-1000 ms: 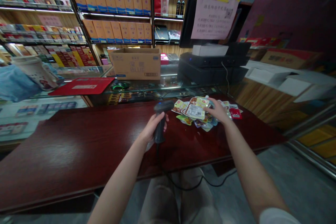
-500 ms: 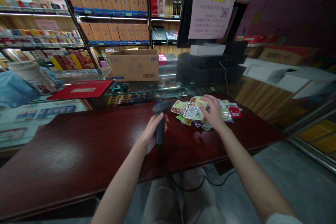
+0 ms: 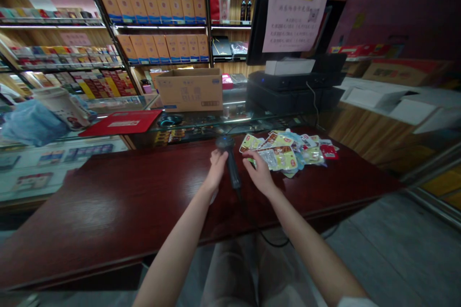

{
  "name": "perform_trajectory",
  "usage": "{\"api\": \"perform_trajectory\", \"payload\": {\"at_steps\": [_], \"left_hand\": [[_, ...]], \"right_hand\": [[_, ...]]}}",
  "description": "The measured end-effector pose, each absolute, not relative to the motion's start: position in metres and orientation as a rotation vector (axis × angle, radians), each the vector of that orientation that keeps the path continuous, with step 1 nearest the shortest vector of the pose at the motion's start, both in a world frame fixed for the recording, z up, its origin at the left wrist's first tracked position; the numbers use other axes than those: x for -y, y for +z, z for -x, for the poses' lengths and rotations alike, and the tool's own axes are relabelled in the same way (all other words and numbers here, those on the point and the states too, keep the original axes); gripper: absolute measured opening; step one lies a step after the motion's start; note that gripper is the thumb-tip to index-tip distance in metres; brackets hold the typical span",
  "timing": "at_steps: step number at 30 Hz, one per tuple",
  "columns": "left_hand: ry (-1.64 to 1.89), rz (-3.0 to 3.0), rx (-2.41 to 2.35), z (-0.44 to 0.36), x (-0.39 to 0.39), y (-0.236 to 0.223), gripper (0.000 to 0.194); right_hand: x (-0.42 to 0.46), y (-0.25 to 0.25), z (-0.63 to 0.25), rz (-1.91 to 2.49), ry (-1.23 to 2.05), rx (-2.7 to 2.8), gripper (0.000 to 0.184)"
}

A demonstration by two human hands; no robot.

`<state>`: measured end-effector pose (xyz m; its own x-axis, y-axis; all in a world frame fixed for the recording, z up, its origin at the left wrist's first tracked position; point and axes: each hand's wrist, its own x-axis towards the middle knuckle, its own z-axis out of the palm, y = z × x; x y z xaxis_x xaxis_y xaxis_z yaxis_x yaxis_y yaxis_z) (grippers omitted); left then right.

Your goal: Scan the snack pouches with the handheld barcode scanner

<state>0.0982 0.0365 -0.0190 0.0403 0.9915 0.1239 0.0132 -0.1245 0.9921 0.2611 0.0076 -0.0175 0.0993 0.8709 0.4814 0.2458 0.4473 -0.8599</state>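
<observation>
A dark barcode scanner [image 3: 233, 170] with a cable rests at a tilt on the reddish-brown table [image 3: 151, 187]. My left hand [image 3: 215, 167] is at its left side, thumb by the upper handle. Its fingers are not wrapped round the handle, though they are somewhat blurred. Just right of the scanner is my right hand [image 3: 260, 175], fingers bent and apart from the thumb, with nothing visible in it. It partly covers the left edge of a pile of small snack packets [image 3: 284, 157], green, white and blue. A red packet [image 3: 328, 149] lies at the pile's right end.
Behind the table stand a glass counter with an open cardboard box [image 3: 190, 91], a mouse [image 3: 170, 121], a red mat [image 3: 122, 122] and a black monitor [image 3: 257, 33] with a paper notice. A cup [image 3: 66, 108] and blue cloth [image 3: 32, 122] are at left. The scanner's cable [image 3: 266, 240] hangs over the front edge.
My right hand has moved left from the packets towards the scanner. My left hand's grip on the scanner has loosened, and the scanner now leans the other way. Packets in the pile have shifted.
</observation>
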Motion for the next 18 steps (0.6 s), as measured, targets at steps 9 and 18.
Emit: {"api": "perform_trajectory", "payload": {"at_steps": [9, 18], "left_hand": [[1.333, -1.44, -1.365, -0.105, -0.032, -0.021, 0.028], [1.328, -1.607, -1.321, -0.102, -0.027, -0.013, 0.018]], "right_hand": [[-0.004, -0.029, -0.247, 0.822, 1.498, 1.242, 0.039], [0.005, -0.023, -0.263, 0.625, 1.654, 1.032, 0.025]]}}
